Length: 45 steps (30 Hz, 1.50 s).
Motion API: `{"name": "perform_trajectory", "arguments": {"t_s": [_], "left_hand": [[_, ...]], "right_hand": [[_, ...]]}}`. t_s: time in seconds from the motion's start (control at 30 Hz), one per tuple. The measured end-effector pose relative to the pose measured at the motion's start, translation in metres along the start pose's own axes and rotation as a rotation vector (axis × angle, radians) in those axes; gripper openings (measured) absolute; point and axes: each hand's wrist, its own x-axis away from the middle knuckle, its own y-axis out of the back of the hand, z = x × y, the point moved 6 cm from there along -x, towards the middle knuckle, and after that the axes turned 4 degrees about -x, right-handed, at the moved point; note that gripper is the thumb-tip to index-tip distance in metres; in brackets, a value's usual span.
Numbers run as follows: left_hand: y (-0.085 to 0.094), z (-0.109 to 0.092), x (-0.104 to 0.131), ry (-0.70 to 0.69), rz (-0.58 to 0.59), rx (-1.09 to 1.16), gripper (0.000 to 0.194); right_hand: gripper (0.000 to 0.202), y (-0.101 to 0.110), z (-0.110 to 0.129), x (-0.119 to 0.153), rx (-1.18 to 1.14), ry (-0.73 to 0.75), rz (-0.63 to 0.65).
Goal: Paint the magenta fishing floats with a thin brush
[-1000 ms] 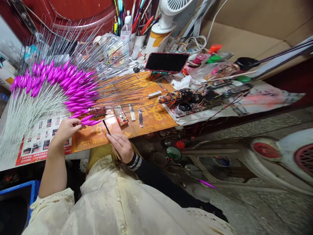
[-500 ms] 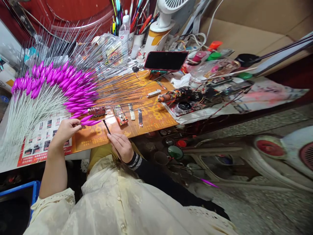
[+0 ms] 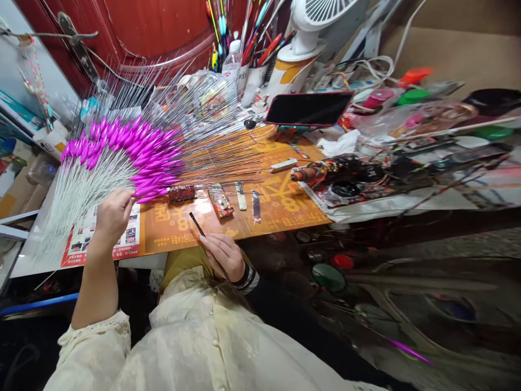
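A large fan of magenta floats (image 3: 152, 152) with pale stems and thin dark tips lies on the left of the table. At its near edge my left hand (image 3: 114, 213) is closed, its thumb and fingertips pinched at the end of a magenta float beside the others. My right hand (image 3: 225, 254) holds a thin dark brush (image 3: 197, 224), its tip pointing up and left over the orange sheet (image 3: 183, 231). Between the hands and the bristling tips sit a dark red block (image 3: 182, 194) and a paint-specked block (image 3: 220, 201).
A phone (image 3: 309, 109) stands tilted at the back centre, before a white fan (image 3: 305, 46) and cups of brushes. Paint-stained tools (image 3: 345, 169) crowd the right side. Two small flat strips lie near the specked block. A magenta float (image 3: 411, 352) shows at lower right.
The view has shifted, so the table sits further right. My left hand has moved up and away from the brush, toward the bundle, and the float it held now lies near the others.
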Motion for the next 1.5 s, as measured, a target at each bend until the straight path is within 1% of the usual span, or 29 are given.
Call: {"name": "perform_trajectory", "arguments": {"t_s": [0.07, 0.17, 0.33, 0.43, 0.5, 0.57, 0.77, 0.87, 0.97, 1.07, 1.17, 1.3, 1.4, 1.5], "left_hand": [[0.017, 0.003, 0.000, 0.009, -0.121, -0.149, 0.032], [0.032, 0.008, -0.006, 0.030, -0.226, -0.339, 0.032], [0.043, 0.023, -0.024, 0.126, -0.295, -0.460, 0.029], [0.044, 0.028, -0.037, 0.133, -0.317, -0.499, 0.031], [0.041, 0.032, -0.046, 0.108, -0.301, -0.498, 0.033], [0.035, 0.040, -0.055, 0.097, -0.257, -0.480, 0.034], [0.015, 0.082, -0.077, 0.179, -0.147, -0.451, 0.030], [0.003, 0.101, -0.086, 0.178, -0.098, -0.421, 0.028], [-0.009, 0.112, -0.092, 0.161, -0.079, -0.371, 0.023], [-0.018, 0.118, -0.094, 0.181, -0.085, -0.349, 0.019], [-0.018, 0.119, -0.093, 0.220, -0.108, -0.351, 0.020], [-0.003, 0.108, -0.089, 0.200, -0.157, -0.374, 0.022], [0.011, 0.088, -0.081, 0.167, -0.155, -0.314, 0.029], [0.024, 0.056, -0.063, 0.111, -0.117, -0.164, 0.036]], "right_hand": [[0.059, 0.000, 0.001, -0.001, 0.003, 0.009, -0.011], [0.060, 0.001, 0.002, -0.003, -0.006, 0.012, -0.024], [0.061, 0.001, 0.003, -0.003, -0.020, 0.024, -0.031], [0.060, 0.001, 0.002, -0.003, -0.022, 0.027, -0.023], [0.059, 0.001, 0.002, -0.002, -0.027, 0.023, -0.016], [0.059, 0.000, 0.001, -0.001, -0.031, 0.023, -0.017], [0.061, -0.003, -0.002, 0.003, -0.044, 0.025, -0.059], [0.061, -0.002, -0.001, 0.001, -0.042, 0.030, -0.060], [0.063, 0.000, 0.000, -0.002, -0.037, 0.050, -0.058], [0.063, 0.001, 0.001, -0.003, -0.043, 0.056, -0.056], [0.060, 0.002, 0.000, -0.005, -0.040, 0.043, -0.035], [0.058, 0.005, 0.000, -0.007, -0.070, 0.022, -0.010], [0.056, 0.010, 0.001, -0.010, -0.115, -0.001, -0.057], [0.054, 0.020, 0.002, -0.011, -0.143, -0.011, -0.107]]}}
